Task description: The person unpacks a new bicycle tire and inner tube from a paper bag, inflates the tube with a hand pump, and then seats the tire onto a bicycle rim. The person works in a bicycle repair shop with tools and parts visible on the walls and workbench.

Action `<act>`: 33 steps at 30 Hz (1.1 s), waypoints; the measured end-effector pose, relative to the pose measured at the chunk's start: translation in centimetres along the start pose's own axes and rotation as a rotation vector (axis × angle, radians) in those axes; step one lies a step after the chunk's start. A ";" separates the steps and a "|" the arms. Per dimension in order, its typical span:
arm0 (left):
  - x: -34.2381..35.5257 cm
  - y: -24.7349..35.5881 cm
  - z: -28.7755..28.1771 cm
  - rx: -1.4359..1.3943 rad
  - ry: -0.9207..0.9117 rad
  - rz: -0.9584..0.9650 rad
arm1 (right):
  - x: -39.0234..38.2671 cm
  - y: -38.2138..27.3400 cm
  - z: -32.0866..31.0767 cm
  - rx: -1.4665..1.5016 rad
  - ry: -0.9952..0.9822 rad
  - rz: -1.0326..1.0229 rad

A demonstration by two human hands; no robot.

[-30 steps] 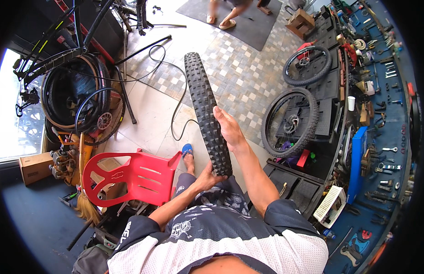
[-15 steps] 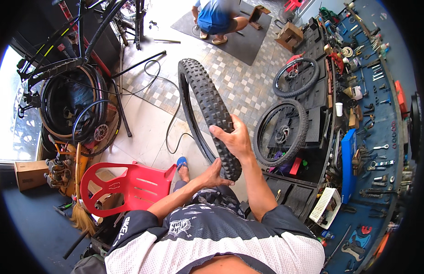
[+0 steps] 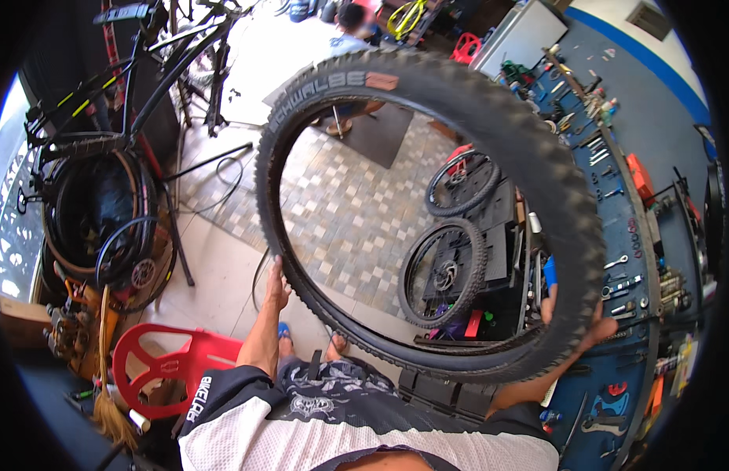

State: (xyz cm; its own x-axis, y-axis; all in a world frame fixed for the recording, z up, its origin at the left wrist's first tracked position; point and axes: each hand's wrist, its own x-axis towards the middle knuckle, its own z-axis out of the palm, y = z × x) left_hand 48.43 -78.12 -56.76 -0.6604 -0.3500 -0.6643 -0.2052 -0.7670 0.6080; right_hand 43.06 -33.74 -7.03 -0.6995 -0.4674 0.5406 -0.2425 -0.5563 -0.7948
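Observation:
A black knobby bicycle tyre (image 3: 564, 235), with no rim in it, is held up in front of me, its wide opening facing me. My right hand (image 3: 592, 330) is closed around its lower right side, fingertips showing inside the opening. Against the lower left edge is my left hand (image 3: 278, 284), closed on the tread, with part of its fingers hidden behind the tyre. Through the opening two bicycle wheels show, one with a tyre and brake disc (image 3: 445, 275) and a smaller-looking wheel (image 3: 462, 182) beyond it.
A red plastic chair (image 3: 176, 365) stands at my left, beside a broom (image 3: 109, 392). Bike frames (image 3: 129, 94) and a pile of tyres (image 3: 58, 212) fill the far left. Along the right runs a blue tool board (image 3: 608, 212). Another person (image 3: 345, 39) is partly hidden behind the tyre.
The tyre has been raised and turned from edge-on to facing me. My right hand has moved right and my left hand left, so they are farther apart.

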 end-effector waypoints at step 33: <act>-5.2 3.7 11.2 -0.297 -0.492 0.065 | 7.3 -10.6 1.6 -1.292 0.249 -0.001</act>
State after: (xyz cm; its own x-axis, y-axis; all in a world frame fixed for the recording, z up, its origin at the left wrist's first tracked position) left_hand 42.95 -73.14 -46.17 -0.9375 -0.1648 -0.3064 0.0118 -0.8953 0.4452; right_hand 41.60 -32.39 5.79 -0.7697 -0.2517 0.5867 -0.6096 0.5626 -0.5584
